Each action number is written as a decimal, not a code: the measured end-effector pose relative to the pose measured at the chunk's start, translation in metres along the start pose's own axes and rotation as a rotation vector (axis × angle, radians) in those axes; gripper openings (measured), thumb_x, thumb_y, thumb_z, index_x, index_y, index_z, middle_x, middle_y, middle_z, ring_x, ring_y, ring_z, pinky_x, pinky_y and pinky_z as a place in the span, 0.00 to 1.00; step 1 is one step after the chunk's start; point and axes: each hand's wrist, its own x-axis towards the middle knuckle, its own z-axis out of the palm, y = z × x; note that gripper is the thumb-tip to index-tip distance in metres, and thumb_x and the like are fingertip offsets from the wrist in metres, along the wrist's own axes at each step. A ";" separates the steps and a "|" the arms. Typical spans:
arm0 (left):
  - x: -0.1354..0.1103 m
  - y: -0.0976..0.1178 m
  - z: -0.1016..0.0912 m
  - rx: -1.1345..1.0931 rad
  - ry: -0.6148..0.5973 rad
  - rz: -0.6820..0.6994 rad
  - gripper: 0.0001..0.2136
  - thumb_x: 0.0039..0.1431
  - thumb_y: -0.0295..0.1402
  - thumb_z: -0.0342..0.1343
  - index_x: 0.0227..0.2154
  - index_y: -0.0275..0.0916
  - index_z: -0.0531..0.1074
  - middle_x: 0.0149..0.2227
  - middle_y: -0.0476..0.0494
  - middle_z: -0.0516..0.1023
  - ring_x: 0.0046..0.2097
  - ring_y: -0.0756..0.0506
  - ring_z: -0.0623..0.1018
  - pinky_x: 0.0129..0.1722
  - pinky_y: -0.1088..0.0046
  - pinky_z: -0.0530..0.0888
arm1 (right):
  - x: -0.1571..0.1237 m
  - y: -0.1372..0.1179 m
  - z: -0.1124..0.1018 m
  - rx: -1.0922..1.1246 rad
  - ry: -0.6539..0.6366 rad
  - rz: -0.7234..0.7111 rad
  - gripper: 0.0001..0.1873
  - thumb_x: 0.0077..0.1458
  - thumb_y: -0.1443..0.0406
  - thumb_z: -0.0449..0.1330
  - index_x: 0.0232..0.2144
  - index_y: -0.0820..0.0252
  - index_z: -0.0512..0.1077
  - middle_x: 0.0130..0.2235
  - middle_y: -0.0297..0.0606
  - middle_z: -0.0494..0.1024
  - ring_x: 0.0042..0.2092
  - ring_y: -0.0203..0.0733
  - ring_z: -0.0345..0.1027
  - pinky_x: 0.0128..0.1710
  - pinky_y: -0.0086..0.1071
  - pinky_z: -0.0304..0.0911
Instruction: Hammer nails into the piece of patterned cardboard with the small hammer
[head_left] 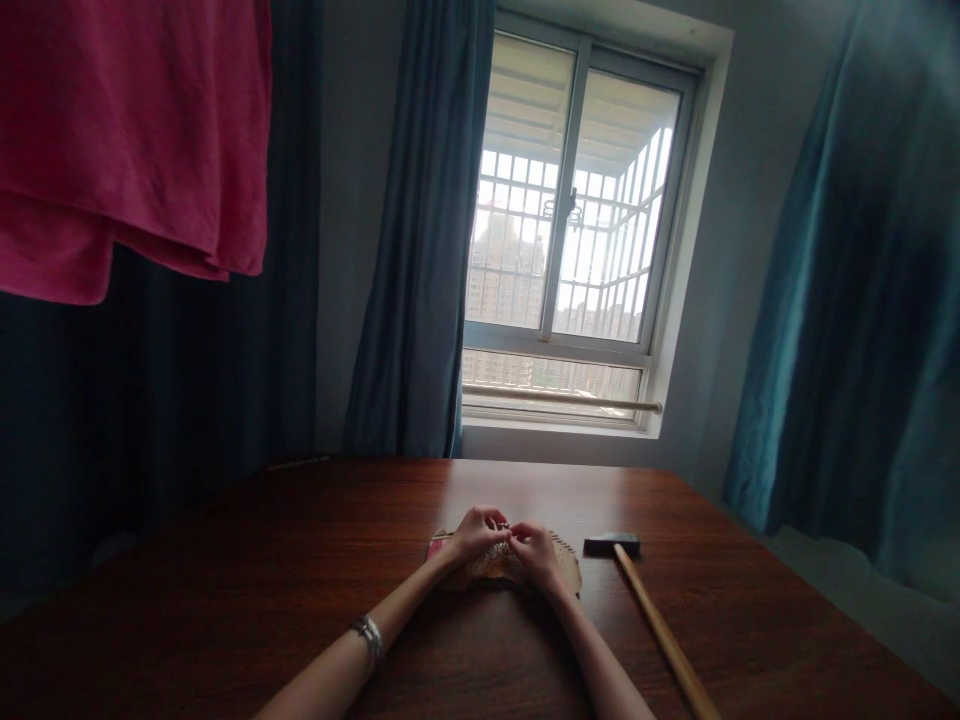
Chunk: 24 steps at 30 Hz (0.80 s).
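My left hand (477,534), with a silvery band on its wrist, and my right hand (534,553) meet over a flat tan piece (566,572) on the table. That piece looks like cardboard; it has a ragged edge, a speckled middle and a red patch at its left end. The fingertips of both hands are pinched close together above it. Something small and dark shows between them, too small to name. Just right of my right hand lies a hammer (654,615), its dark head away from me and its wooden handle running toward me.
The brown wooden table (337,560) stretches to the wall below a barred window (559,200). Blue curtains (420,230) hang beside the window and at the right. A pink cloth (142,130) hangs at the upper left, above the table.
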 end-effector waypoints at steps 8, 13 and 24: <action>0.001 0.002 0.001 -0.009 -0.003 -0.031 0.11 0.41 0.36 0.57 0.28 0.33 0.76 0.25 0.46 0.75 0.30 0.48 0.71 0.28 0.77 0.65 | -0.003 -0.005 -0.003 -0.018 -0.003 0.029 0.08 0.46 0.67 0.55 0.23 0.53 0.75 0.29 0.32 0.76 0.31 0.35 0.67 0.32 0.24 0.59; 0.002 -0.003 0.003 -0.026 0.006 -0.021 0.13 0.42 0.38 0.58 0.28 0.33 0.76 0.25 0.46 0.75 0.30 0.47 0.72 0.29 0.76 0.65 | -0.005 -0.007 0.000 0.006 0.003 0.026 0.08 0.45 0.68 0.55 0.23 0.54 0.75 0.28 0.32 0.76 0.30 0.35 0.67 0.32 0.24 0.60; -0.003 0.005 0.002 0.011 0.030 -0.020 0.11 0.43 0.35 0.55 0.27 0.33 0.77 0.25 0.44 0.76 0.30 0.47 0.72 0.28 0.76 0.65 | -0.011 -0.003 -0.106 -0.253 -0.039 0.147 0.16 0.41 0.65 0.58 0.35 0.63 0.74 0.35 0.45 0.76 0.38 0.46 0.69 0.37 0.33 0.61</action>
